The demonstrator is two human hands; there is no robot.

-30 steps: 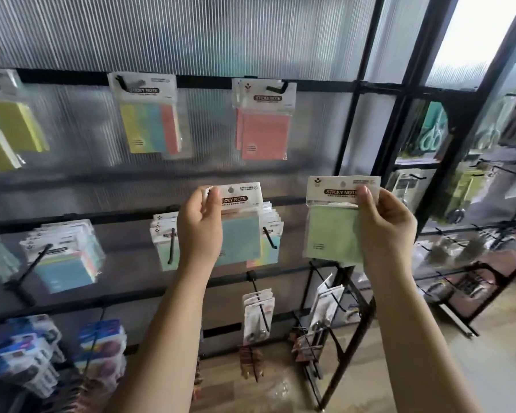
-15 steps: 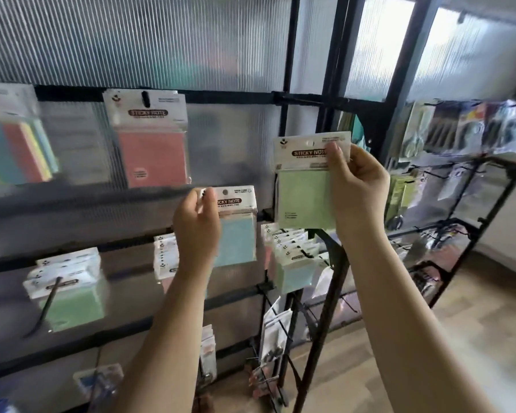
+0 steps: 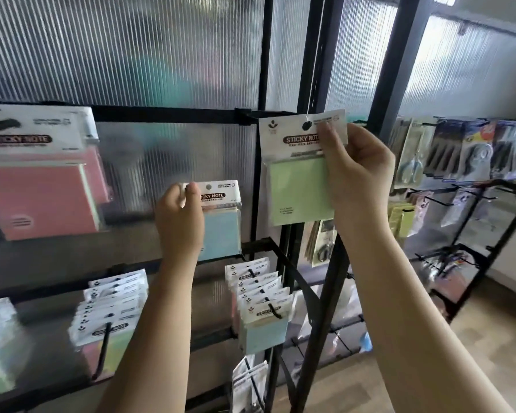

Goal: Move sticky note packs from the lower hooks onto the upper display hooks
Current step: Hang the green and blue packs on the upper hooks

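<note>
Ribbed translucent panels are backing a black display rack (image 3: 173,110). Up at its top bar, the right hand (image 3: 356,171) is pinching a green sticky note pack (image 3: 300,174) by the header card. Lower left, the left hand (image 3: 179,216) is pinching a blue sticky note pack (image 3: 221,222) above the lower hooks' stacked packs (image 3: 259,296).

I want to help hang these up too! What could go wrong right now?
1. The right hand pinches the green pack only at its top corner, so it might swing and miss the upper hook.
2. The left hand holds the blue pack by one edge while attention seems to be on the green one; it could slip and fall.
</note>
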